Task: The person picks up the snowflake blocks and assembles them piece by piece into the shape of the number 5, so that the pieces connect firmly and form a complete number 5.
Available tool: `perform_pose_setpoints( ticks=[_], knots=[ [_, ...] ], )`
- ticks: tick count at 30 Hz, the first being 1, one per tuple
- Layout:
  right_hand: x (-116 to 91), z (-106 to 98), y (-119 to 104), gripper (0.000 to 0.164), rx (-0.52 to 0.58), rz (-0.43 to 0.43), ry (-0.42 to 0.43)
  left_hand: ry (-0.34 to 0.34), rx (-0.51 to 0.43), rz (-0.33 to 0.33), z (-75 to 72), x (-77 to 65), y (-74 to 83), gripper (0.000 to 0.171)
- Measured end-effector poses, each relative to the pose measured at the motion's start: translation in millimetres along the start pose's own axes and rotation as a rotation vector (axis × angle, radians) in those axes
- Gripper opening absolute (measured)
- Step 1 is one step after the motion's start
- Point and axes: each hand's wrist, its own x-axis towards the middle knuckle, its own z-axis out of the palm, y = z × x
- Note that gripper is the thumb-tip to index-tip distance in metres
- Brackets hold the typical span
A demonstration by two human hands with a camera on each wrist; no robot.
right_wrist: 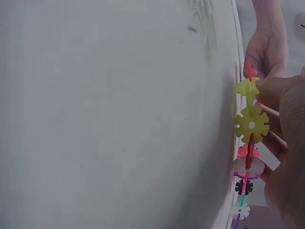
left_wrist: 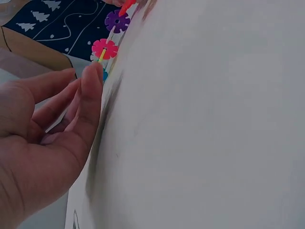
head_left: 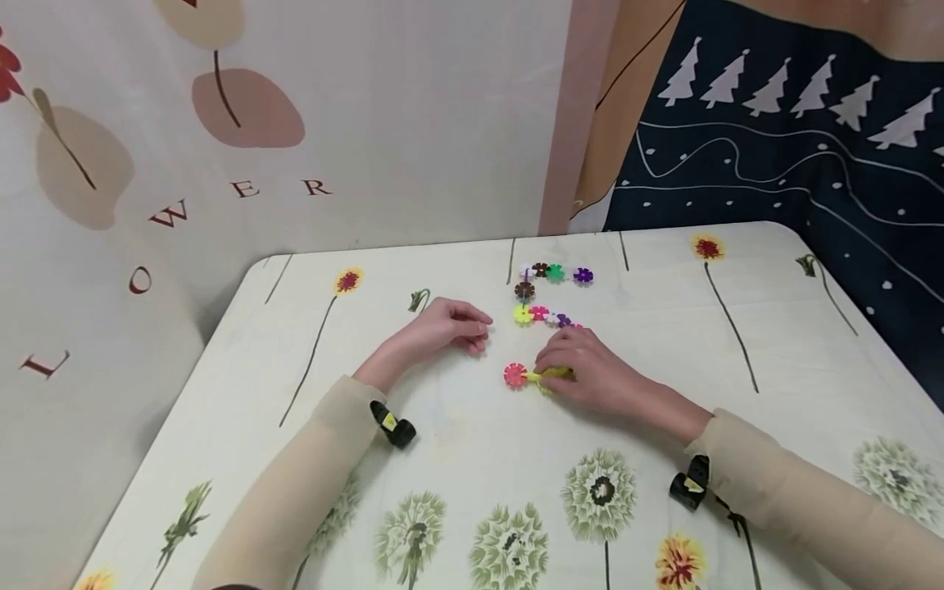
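My right hand (head_left: 593,369) pinches a short string of notched plastic snowflake discs just above or on the table. A pinkish-red disc (head_left: 515,376) sticks out at its left end. Yellow discs (right_wrist: 251,125) of this string show beside my fingers in the right wrist view. Left of it, my left hand (head_left: 451,324) hovers with loosely bent fingers and nothing between them. Behind my hands lies a joined chain of coloured discs, among them a yellow-green disc (head_left: 523,314), a brown disc (head_left: 524,292) and a green disc (head_left: 555,272). My right hand partly hides the chain's near end.
A white cloth with printed flowers covers the table (head_left: 472,459). A pale printed curtain (head_left: 413,123) hangs behind it, and a dark cloth with white trees (head_left: 782,147) hangs at the back right. Black wrist cameras are strapped over both sleeves.
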Motion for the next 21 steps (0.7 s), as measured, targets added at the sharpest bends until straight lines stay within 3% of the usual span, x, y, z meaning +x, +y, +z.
perform_pose_setpoints(
  ticks=[4,9,13,17,21],
  knots=[
    [-7.8,-3.9,-2.0,0.016,-0.007,0.01,0.038,0.085,0.055,0.008,7.0,25.1,7.2,0.024],
    [-17.9,-9.7,-0.7,0.02,-0.032,0.052,0.072,0.126,0.096,0.013,14.2,49.2,12.7,0.025],
    [-21.6,-12.3,3.4,0.017,0.015,0.102,0.125,0.172,0.093,-0.011,23.3,63.4,18.3,0.033],
    [-23.2,-12.1,8.9,0.017,0.091,0.129,0.177,0.263,0.164,-0.042,30.7,75.1,23.0,0.045],
    [-25.6,-12.1,12.6,0.023,0.119,0.145,0.143,0.33,0.244,-0.082,37.2,85.6,29.3,0.053]
  ],
)
